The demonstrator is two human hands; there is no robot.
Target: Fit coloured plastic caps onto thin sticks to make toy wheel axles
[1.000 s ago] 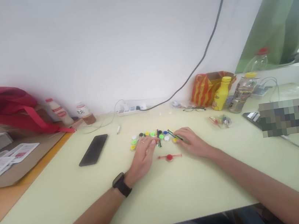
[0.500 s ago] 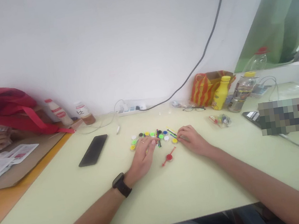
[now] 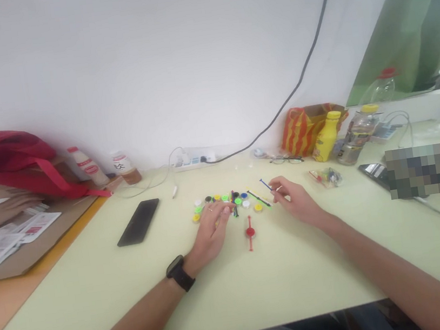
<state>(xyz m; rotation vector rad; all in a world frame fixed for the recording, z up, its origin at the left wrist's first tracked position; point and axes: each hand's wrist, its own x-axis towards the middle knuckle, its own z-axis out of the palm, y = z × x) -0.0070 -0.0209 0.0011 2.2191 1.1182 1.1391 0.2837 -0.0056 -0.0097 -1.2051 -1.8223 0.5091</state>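
My right hand (image 3: 296,200) pinches a thin blue plastic stick (image 3: 264,184) between thumb and fingertips, lifted off the table. My left hand (image 3: 214,227), with a black watch on the wrist, has its fingers stretched over a cluster of small round coloured pieces. Part of that cluster is hidden beneath it. Beside its fingertips are dark sticks (image 3: 234,204) and a green disc (image 3: 239,201). A yellow disc (image 3: 258,209) and a dark stick (image 3: 261,198) lie between my hands. Nearer me rests a red disc (image 3: 250,233) with a red stick extending from both sides.
A black phone (image 3: 138,222) lies left. Behind my right hand are a small bag of parts (image 3: 326,178), glasses (image 3: 287,160), a yellow bottle (image 3: 327,137) and a striped bag (image 3: 299,132). Another person's hand (image 3: 13,211) is over papers at far left.
My right hand has lifted and moved slightly right with a blue stick in its fingers. The red stick has turned to point more nearly toward me. My left hand has hardly moved.
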